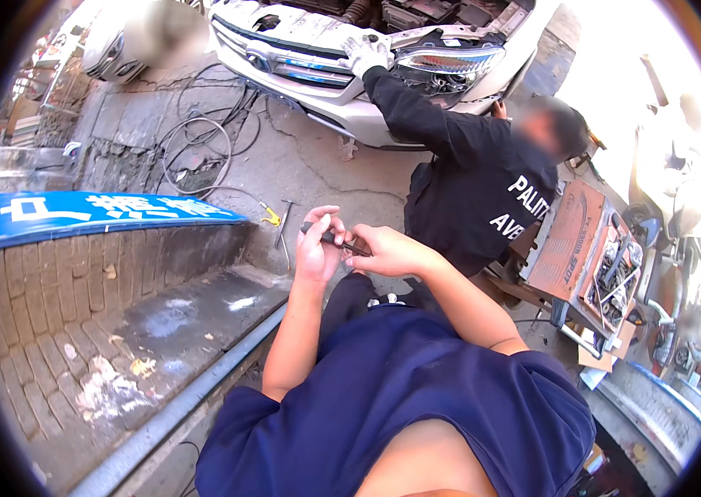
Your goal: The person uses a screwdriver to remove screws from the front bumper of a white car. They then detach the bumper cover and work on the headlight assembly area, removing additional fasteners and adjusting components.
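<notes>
In front of my body I hold both hands up close together. My left hand [317, 250] has its fingers curled round a slim black rod-like tool [330, 238]; its exact kind I cannot make out. The tool slants toward my right hand [392, 251], whose thumb and fingers pinch at its other end. Beyond my hands, a co-worker in a black jacket [475, 178] leans to a white car [342, 91] with its hood up. One white-gloved hand [365, 55] of the co-worker rests on the car's front edge beside the headlight [454, 60].
A blue sign board [102, 217] tops a low brick wall at left, with a metal rail [176, 406] nearer me. Looped hoses [201, 153] and a hammer-like tool [284, 222] lie on the ground. At right stands an orange-red welding machine [568, 240] with a tool tray [616, 269].
</notes>
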Tool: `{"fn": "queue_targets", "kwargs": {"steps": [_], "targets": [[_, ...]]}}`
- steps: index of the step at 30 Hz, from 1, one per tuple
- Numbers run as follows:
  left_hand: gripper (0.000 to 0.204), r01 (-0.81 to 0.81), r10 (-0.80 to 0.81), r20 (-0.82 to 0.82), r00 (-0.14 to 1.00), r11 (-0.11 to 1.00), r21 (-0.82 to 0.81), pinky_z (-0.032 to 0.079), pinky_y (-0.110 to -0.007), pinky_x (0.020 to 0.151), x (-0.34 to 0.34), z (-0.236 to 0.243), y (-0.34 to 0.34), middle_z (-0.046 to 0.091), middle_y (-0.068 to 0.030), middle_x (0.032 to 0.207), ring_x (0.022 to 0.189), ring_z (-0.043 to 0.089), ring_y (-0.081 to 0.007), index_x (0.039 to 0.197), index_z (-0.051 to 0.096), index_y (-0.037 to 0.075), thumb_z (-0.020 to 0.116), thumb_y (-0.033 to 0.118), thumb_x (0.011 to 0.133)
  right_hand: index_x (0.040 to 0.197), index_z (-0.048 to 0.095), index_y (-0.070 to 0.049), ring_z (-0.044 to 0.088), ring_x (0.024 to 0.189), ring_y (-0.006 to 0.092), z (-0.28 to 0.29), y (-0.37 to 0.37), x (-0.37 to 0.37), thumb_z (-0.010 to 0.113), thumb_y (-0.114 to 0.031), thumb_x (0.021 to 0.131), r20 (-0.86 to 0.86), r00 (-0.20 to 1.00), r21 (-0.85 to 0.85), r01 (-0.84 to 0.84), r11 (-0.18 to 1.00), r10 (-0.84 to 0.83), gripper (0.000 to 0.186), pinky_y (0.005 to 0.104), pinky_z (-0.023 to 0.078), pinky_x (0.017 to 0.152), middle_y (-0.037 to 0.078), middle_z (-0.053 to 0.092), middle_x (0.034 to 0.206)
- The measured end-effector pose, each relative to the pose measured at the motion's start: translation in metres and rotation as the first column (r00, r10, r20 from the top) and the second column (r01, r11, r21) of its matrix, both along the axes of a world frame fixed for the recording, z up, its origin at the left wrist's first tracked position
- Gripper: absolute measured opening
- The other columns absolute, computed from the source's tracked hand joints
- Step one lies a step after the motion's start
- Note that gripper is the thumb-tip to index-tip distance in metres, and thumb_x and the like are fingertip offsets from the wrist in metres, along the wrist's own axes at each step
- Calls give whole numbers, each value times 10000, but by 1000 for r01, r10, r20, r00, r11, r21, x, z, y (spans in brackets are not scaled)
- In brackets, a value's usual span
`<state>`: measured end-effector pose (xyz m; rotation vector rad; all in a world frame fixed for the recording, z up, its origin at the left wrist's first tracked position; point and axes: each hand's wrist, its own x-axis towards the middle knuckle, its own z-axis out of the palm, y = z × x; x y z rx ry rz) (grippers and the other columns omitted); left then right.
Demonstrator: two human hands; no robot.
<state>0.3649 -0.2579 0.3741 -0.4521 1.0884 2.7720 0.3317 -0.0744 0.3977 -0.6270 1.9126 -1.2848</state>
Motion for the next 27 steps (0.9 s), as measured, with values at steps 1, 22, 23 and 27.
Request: {"fn": "queue_targets", "kwargs": {"steps": [1,22,23,27], "targets": [[229,21,-22,-33,999,1000,-20,455,-379,779,-5,-1,-7,594,-95,839,750,524,-184,1135,572,4,523,141,959,1092,570,46,677,820,354,1,-16,-5,679,-251,840,-33,998,60,54,997,-52,404,425,526,757,202,690,845],[416,417,-763,153,628,163,-894,489,-309,894,-207,13,-15,622,-95,1173,1033,590,-173,1292,552,35,664,210,931,774,619,1,443,566,75,-58,44,-64,706,-168,856,19,441,-226,876,426,-897,207,287,372,520,16,496,580],[355,403,-769,154,620,144,-904,491,-291,877,-221,10,-12,633,-82,1138,1008,592,-151,1272,562,29,627,192,963,787,629,-4,441,563,81,-59,52,-55,705,-179,855,18,364,-207,912,353,-931,202,293,378,524,23,498,582],[310,322,-789,121,602,100,-941,491,-284,854,-291,5,21,650,-96,1077,958,606,-144,1209,593,-11,622,180,967,794,633,6,453,588,91,-71,76,0,706,-197,858,26,0,-125,992,-3,-1000,225,290,378,543,37,503,594]]}}
